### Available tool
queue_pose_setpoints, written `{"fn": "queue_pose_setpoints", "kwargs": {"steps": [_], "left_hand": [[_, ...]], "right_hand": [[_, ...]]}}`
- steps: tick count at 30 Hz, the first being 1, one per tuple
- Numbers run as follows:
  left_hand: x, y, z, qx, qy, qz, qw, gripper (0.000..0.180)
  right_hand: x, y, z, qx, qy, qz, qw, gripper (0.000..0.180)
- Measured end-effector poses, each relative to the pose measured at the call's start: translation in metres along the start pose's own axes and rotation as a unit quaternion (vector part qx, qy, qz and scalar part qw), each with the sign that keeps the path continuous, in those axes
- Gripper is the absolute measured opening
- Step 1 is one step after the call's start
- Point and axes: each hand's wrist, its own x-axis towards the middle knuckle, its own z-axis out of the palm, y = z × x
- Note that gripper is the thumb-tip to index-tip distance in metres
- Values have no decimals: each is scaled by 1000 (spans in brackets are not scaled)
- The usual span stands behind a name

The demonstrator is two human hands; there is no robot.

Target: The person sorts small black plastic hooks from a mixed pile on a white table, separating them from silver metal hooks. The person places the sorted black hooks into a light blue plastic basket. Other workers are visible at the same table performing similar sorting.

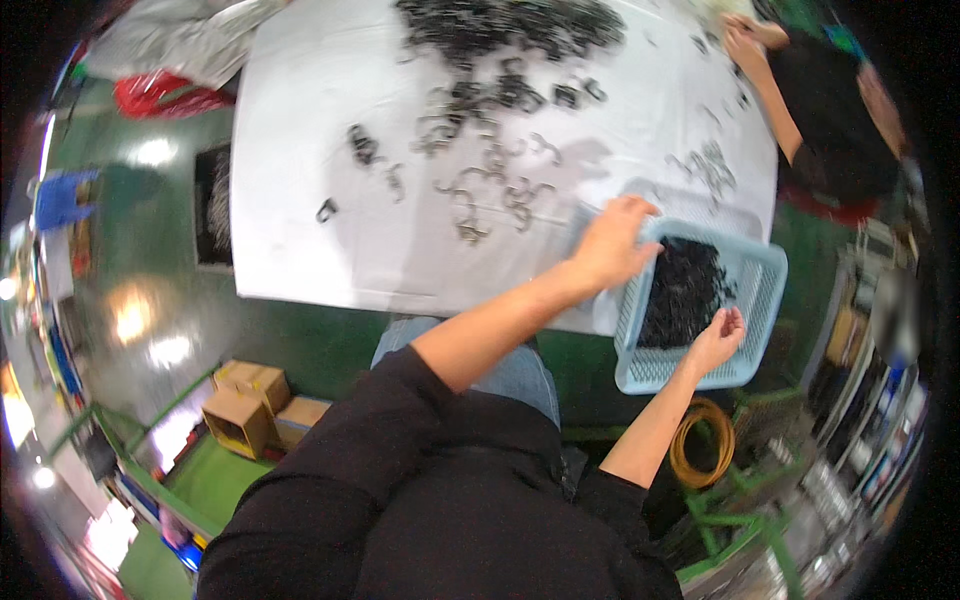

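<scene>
A light blue plastic basket (768,300) is at the right front corner of the table, partly past its edge. Inside lies a heap of small black parts (680,290). My left hand (612,245) is at the basket's far left corner, its thumb on the inner side of the rim and its fingers on the outer side. Over the right part of the basket, beside the heap, is my right hand (718,342). Its fingertips are drawn together; anything between them is too small to make out.
The white-covered table (290,240) bears a large black pile (510,25) and scattered curved pieces (490,190). A co-worker's hands (750,42) are at the far right. A clear tray (690,205) adjoins the basket. A coiled orange hose (700,445) and cardboard boxes (245,395) are lower down.
</scene>
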Motion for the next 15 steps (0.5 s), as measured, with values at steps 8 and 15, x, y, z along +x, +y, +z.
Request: {"fn": "queue_pose_setpoints", "kwargs": {"steps": [8,15], "left_hand": [[-137,-172,-268,312,335,-280,844,38],[-157,-185,-292,335,326,-250,848,28]], "right_hand": [[-121,-199,191,164,-419,-310,838,19],[-264,-292,303,-44,-392,-363,844,31]]}}
